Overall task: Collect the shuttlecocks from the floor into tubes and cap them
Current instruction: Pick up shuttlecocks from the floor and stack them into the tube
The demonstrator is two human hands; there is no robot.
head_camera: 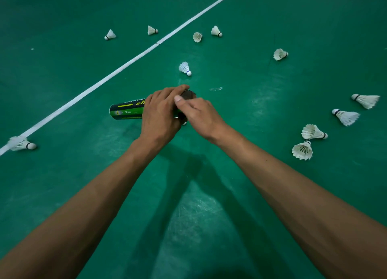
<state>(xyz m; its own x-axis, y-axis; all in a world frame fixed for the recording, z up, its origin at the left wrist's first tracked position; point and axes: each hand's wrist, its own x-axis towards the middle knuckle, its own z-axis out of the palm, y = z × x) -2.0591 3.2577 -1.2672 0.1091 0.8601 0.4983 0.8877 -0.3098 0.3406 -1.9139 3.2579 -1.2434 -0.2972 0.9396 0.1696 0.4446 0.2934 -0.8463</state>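
Observation:
A dark green shuttlecock tube [127, 111] with yellow print lies level just above the floor, and my left hand [161, 115] is wrapped around its right half. My right hand [199, 115] is closed on a dark round cap [189, 94] at the tube's right end, thumb pressed on top. A small white bit [184, 123] peeks out under the hands; I cannot tell what it is. White feather shuttlecocks lie on the green floor: the nearest one [185, 68] just beyond my hands, a pair [307, 142] at the right, one [21, 143] at the left.
A white court line [117, 69] runs diagonally from lower left to upper right. More shuttlecocks are scattered farther off, at the back [152, 30] [216, 31] and at the far right [366, 100]. My forearms' shadows fall on the floor below my hands.

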